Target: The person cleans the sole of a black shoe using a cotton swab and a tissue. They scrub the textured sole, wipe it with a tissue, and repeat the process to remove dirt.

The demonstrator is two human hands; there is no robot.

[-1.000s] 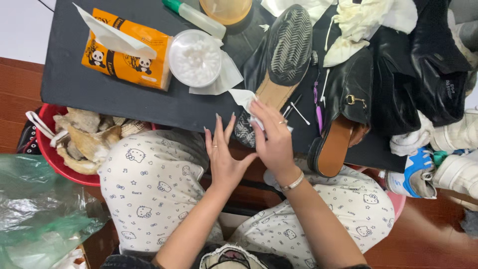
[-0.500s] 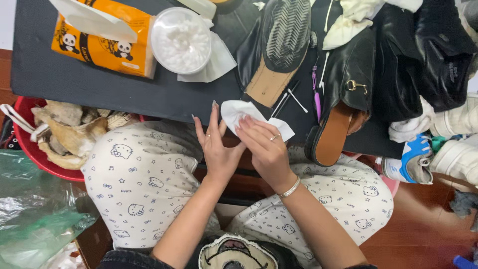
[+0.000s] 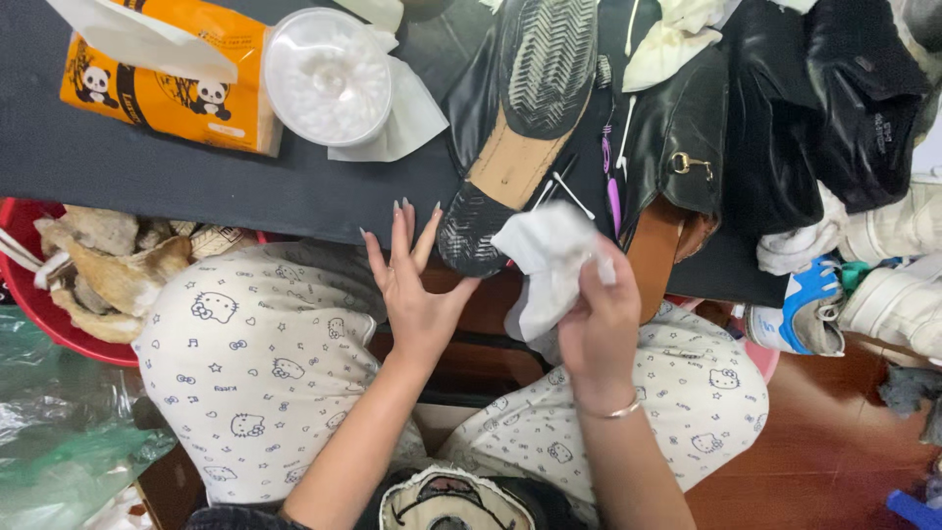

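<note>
White tissue (image 3: 549, 270), soft and crumpled, is pinched in the right hand (image 3: 601, 324) — fingers curled shut around its lower part, the upper part puffing out toward 11 o'clock. It hangs just beside the heel of the shoe (image 3: 515, 137), at the table (image 3: 245, 186) edge near the picture's middle.

Left hand (image 3: 412, 285) is spread wide and flat, grasping nothing; its long pointed nails aim at 12 o'clock and the thumb side touches the shoe's heel at about 2 o'clock.

The shoe lies sole up: black ribbed rubber at toe and heel, smooth tan in the waist, glossy black leather on its upper. 2 cotton swabs (image 3: 564, 188) lie crossed just right of it, by a purple tool (image 3: 612, 186). A second black shoe with a gold buckle (image 3: 687, 162) sits at 3 o'clock of the first.

A round clear tub (image 3: 329, 77) holds white cotton swabs, packed on end. At 9 o'clock of it, an orange tissue pack (image 3: 167, 83) has 1 sheet sticking out. A red bowl (image 3: 59, 334) at the left edge holds crumpled, brown-stained wipes (image 3: 108, 275).
</note>
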